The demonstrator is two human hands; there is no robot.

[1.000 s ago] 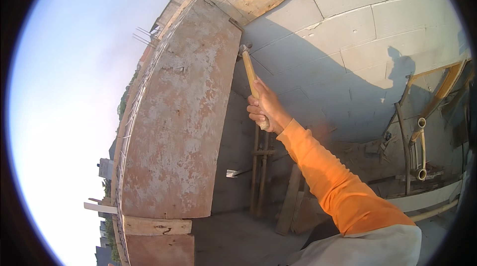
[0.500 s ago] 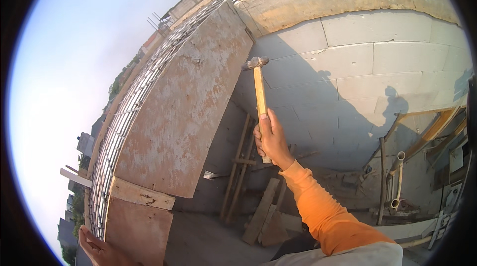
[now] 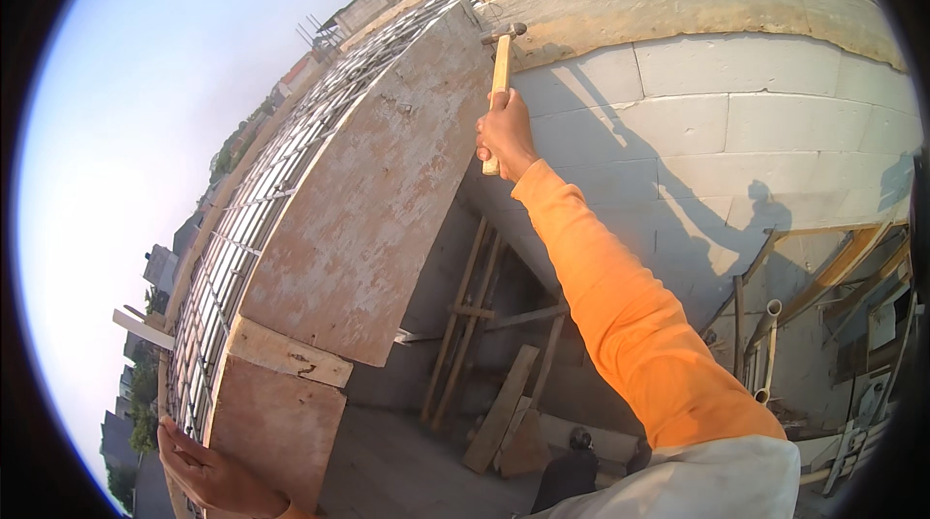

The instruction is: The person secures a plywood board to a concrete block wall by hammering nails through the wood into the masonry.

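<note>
My right hand (image 3: 507, 134), at the end of an orange sleeve, is wrapped around the wooden handle of a hammer (image 3: 501, 75). The metal head is up beside the far top corner of a worn plywood formwork panel (image 3: 354, 199), near a long board (image 3: 668, 3) on the block wall. Whether the head touches either one I cannot tell. At the lower left, my left hand (image 3: 221, 472) lies over the edge of a lower plywood panel (image 3: 276, 422), fingers extended and partly hidden. A wooden strip (image 3: 291, 352) joins the two panels.
Steel reinforcing bars (image 3: 247, 214) run behind the panels, with an open drop and rooftops beyond. A light block wall (image 3: 717, 131) stands at right, crossed by shadows. Below are upright poles (image 3: 463, 325), loose planks (image 3: 502, 409) and a pale pipe (image 3: 770, 349).
My right hand has raised the hammer up and away, toward the panel's far corner, and the arm is more stretched out. My left hand stays at the lower panel's edge. The view has shifted slightly.
</note>
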